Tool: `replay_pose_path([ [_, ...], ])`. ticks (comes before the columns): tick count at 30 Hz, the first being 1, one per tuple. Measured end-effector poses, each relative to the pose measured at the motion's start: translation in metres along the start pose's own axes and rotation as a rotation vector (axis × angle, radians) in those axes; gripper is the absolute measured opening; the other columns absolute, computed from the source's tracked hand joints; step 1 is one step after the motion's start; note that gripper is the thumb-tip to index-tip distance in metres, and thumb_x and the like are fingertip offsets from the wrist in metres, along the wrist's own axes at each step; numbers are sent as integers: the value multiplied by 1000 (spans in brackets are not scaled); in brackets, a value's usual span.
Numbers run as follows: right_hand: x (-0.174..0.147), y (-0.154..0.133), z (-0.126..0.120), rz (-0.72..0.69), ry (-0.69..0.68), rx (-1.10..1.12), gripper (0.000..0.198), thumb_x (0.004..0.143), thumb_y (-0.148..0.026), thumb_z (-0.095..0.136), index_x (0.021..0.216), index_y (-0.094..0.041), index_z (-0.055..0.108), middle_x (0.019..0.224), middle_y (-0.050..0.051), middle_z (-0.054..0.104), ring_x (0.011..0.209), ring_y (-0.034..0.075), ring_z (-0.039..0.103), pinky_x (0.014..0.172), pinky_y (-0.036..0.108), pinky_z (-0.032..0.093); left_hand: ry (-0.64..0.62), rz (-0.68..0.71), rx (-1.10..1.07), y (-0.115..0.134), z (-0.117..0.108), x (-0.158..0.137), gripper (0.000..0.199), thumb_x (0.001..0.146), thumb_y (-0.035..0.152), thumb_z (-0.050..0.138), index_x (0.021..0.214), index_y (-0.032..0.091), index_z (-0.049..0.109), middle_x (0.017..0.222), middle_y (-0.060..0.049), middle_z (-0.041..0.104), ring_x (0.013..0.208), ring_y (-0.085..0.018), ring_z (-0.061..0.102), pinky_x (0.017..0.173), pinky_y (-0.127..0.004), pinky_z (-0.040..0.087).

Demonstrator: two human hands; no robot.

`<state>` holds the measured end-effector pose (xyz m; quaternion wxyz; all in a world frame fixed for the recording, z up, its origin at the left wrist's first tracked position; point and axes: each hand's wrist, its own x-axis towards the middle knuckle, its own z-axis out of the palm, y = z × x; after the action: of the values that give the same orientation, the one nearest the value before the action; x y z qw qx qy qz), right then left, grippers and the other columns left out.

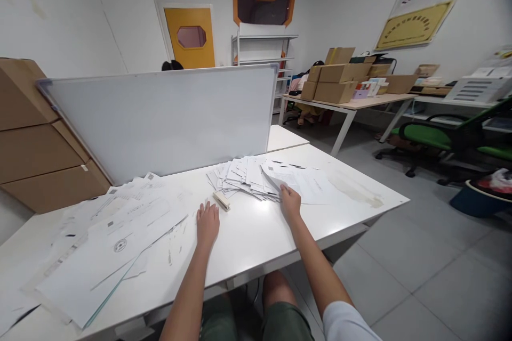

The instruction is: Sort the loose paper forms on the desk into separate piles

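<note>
My right hand (290, 201) pinches the near left corner of a printed paper sheet (306, 181), whose left edge curls up off the table. To its left spreads a messy pile of papers (244, 173), partly overlapped by that sheet. My left hand (208, 221) lies flat on the white table (256, 234), fingers stretched out and holding nothing. Just beyond its fingertips, on the right, sits a beige stapler (221, 200), apart from the hand.
Loose printed sheets (120, 234) cover the table's left side. A whiteboard (168, 122) stands along the back edge, beside stacked cardboard boxes (36, 133). At right are another table with boxes (336, 90), a green chair (428, 138) and a blue bin (478, 200).
</note>
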<state>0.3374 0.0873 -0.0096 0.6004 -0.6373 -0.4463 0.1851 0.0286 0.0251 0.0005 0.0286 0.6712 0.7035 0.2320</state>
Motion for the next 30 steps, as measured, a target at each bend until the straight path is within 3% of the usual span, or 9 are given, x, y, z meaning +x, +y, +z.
replay_pose_path([
  [10, -2, -2, -1, 41, -21, -32, 38, 79, -49, 50, 54, -21, 44, 51, -4, 36, 57, 14, 34, 55, 27, 26, 24, 6, 24, 1, 1, -2, 48, 98, 37, 24, 127, 16, 57, 145, -9, 46, 140, -29, 29, 114, -47, 24],
  [30, 2, 6, -1, 21, -31, -49, 37, 78, -50, 49, 56, -21, 45, 51, -4, 38, 56, 14, 37, 55, 27, 29, 11, 3, 0, 4, -2, -3, 47, 98, 36, 25, 125, 16, 57, 144, -11, 46, 140, -29, 29, 113, -48, 24],
])
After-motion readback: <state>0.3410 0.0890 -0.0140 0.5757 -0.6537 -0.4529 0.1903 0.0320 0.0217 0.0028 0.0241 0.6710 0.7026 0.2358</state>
